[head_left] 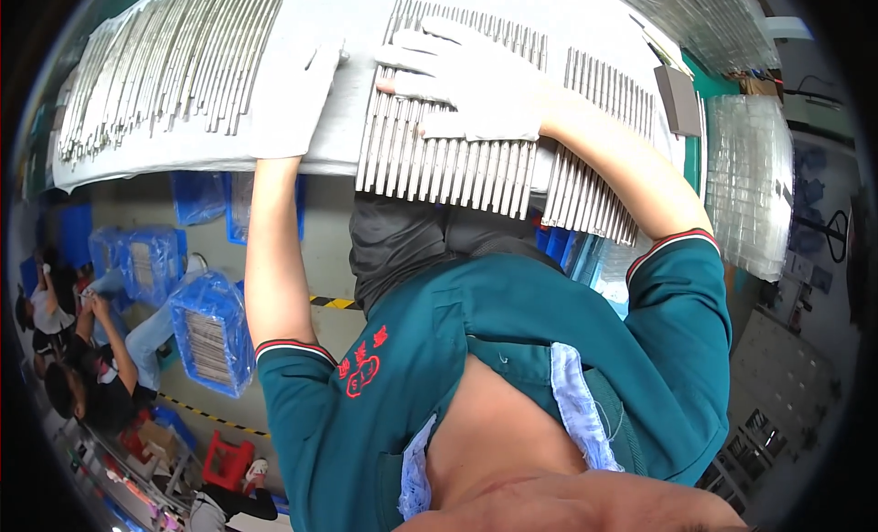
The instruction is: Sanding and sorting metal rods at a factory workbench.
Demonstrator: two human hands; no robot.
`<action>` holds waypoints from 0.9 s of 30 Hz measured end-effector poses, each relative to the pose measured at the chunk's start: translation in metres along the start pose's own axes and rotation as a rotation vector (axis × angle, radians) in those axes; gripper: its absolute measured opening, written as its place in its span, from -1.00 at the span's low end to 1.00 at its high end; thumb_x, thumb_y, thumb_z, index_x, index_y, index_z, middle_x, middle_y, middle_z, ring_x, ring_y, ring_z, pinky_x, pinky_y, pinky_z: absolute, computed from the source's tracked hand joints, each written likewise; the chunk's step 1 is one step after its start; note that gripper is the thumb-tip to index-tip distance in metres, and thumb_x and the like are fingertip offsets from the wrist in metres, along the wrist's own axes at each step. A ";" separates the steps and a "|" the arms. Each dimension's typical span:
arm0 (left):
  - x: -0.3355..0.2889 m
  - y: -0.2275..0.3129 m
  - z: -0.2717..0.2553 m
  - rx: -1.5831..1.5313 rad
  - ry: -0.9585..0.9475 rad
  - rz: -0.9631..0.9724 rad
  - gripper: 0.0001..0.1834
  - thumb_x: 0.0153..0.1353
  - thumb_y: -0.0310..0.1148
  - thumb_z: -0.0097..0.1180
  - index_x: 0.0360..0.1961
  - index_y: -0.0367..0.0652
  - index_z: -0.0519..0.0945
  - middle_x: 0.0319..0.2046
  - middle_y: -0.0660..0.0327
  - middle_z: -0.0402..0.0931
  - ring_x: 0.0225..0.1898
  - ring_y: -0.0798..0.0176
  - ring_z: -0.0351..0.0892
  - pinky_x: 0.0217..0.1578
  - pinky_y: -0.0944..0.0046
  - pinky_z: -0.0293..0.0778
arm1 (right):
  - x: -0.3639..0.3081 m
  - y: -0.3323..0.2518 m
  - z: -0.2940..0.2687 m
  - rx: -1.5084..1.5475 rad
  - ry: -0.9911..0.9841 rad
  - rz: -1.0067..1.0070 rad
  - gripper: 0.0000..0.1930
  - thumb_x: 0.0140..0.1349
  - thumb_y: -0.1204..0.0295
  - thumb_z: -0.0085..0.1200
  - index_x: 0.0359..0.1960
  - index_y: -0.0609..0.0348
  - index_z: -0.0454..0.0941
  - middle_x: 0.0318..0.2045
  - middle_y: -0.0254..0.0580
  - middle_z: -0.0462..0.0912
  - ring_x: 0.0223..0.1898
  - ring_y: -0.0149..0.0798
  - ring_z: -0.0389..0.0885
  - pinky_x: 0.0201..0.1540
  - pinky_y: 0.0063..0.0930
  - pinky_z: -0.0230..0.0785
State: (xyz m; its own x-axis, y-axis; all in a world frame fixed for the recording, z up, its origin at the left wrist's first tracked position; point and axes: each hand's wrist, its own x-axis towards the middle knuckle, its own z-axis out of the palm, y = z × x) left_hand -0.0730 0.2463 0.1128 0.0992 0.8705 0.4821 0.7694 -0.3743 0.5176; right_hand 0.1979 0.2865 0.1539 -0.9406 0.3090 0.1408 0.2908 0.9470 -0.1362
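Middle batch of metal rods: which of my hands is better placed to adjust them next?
Probably your right hand: it lies spread over the middle batch of rods. Your left hand is off to the side, between that batch and the left batch of rods.

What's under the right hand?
Metal rods, laid side by side in a row. Their ends show beyond the gloved right hand, both above and below it in the picture. The stretches directly beneath the palm and fingers are covered, so can't be seen.
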 end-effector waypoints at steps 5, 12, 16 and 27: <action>0.001 0.002 -0.001 -0.085 -0.004 -0.051 -0.59 0.45 -0.05 0.06 -0.22 -0.16 0.77 -0.55 0.30 0.47 -0.48 0.41 0.37 -0.33 0.36 0.36 | -0.003 0.000 -0.002 0.002 -0.028 0.012 -0.38 0.42 -0.01 -0.12 0.44 -0.04 0.34 0.53 -0.17 0.19 0.55 -0.05 0.08 0.60 -0.03 -0.26; 0.002 0.000 0.000 -0.074 0.019 -0.012 -0.58 0.45 -0.05 0.07 -0.21 -0.19 0.77 -0.57 0.31 0.46 -0.49 0.43 0.36 -0.33 0.37 0.35 | -0.002 0.003 0.005 -0.069 0.075 -0.025 -0.44 0.51 -0.01 -0.25 0.39 -0.07 0.43 0.47 -0.20 0.32 0.51 -0.14 0.17 0.59 -0.13 -0.16; 0.002 0.000 0.001 -0.007 -0.004 -0.011 -0.58 0.46 -0.06 0.07 -0.20 -0.18 0.78 -0.55 0.30 0.49 -0.48 0.42 0.38 -0.30 0.36 0.37 | -0.002 0.003 0.003 -0.075 0.098 -0.043 -0.44 0.50 -0.03 -0.24 0.38 -0.06 0.44 0.46 -0.20 0.33 0.50 -0.14 0.20 0.58 -0.12 -0.14; 0.005 0.006 -0.003 0.187 0.019 0.077 -0.64 0.46 -0.14 0.05 -0.14 -0.19 0.75 -0.45 0.26 0.55 -0.39 0.37 0.47 -0.22 0.34 0.43 | -0.002 0.001 0.004 -0.078 0.080 -0.019 -0.44 0.51 -0.03 -0.24 0.38 -0.06 0.44 0.47 -0.22 0.32 0.50 -0.14 0.20 0.58 -0.12 -0.13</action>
State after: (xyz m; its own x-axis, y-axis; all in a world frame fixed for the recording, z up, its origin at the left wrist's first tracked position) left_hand -0.0698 0.2476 0.1207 0.1517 0.8348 0.5292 0.8641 -0.3720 0.3390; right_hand 0.1997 0.2864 0.1495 -0.9299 0.2944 0.2206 0.2892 0.9556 -0.0562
